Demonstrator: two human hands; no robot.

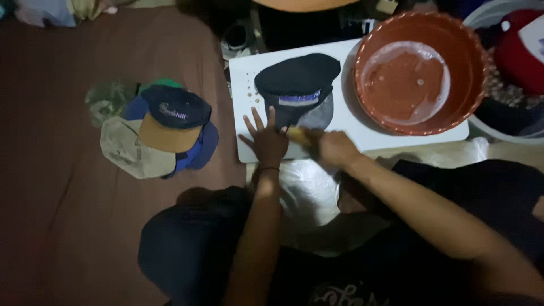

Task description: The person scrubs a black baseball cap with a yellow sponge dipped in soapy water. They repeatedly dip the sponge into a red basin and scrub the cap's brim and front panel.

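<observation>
Two hands work on a dark cap (296, 85) that lies on a white board (249, 107), with the cap at about twelve o'clock from both hands. The left hand (265, 141) lies flat at the near edge of the cap, its fingers spread wide and pressing down on the brim. The right hand (335, 148) is just beside it at three o'clock, curled tight around something yellowish that looks like a small brush (298, 135); it is blurry, so I cannot be sure what it is. The brush end touches the brim of the cap. At two o'clock from the hands, a big red-brown basin (419, 71) sits on the board and holds cloudy, soapy water with a few bubbles. At nine o'clock, well apart on a brown cloth (68, 215), there is a pile of caps (158, 133) in navy, tan, blue and green. It looks like the scrubbing step is going on, with one hand holding the cap flat and the other rubbing it. For the next stroke to go well, I think the flat hand has to keep the cap from sliding, and the brush hand needs short rubs that stay on the cloth and off the spread fingers. The basin is close, so a wide swing could bump it and spill.
</observation>
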